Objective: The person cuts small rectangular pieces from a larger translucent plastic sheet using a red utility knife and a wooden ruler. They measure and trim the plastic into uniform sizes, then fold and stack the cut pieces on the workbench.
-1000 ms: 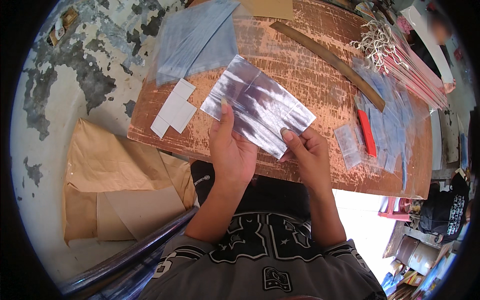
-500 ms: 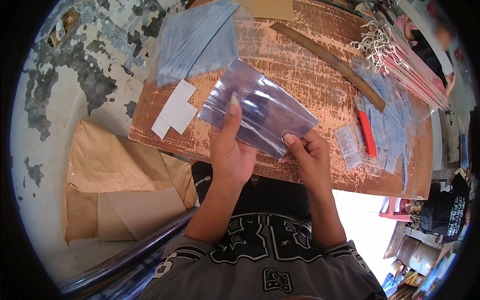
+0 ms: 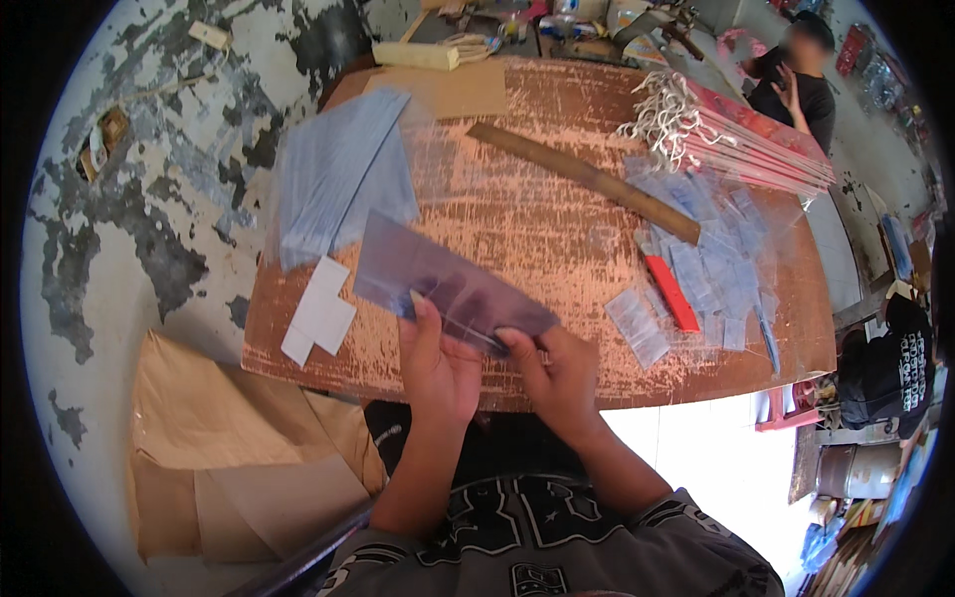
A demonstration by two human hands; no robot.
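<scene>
Both hands hold a clear bluish plastic sheet (image 3: 438,269) over the near part of the worn table. My left hand (image 3: 438,368) grips its lower left edge, thumb on top and fingers showing through from behind. My right hand (image 3: 559,376) pinches the lower right edge between thumb and fingers. To the left of the sheet lies a white folded-card cutout (image 3: 323,308). Beyond it rests a stack of clear plastic sheets (image 3: 338,174). On the right are a red cutter knife (image 3: 672,295) and a small clear plastic piece (image 3: 637,326).
A wooden ruler (image 3: 587,179) lies diagonally across the brown table (image 3: 477,199). Plastic offcuts (image 3: 708,269) are scattered at right, below a bundle of red items with white cords (image 3: 726,134). Brown paper (image 3: 239,428) is at lower left. Another person (image 3: 801,90) is at far right.
The head view has tilted up, showing more of the far table. The plastic sheet is now angled flatter and looks narrower. Both hands keep hold of it.
</scene>
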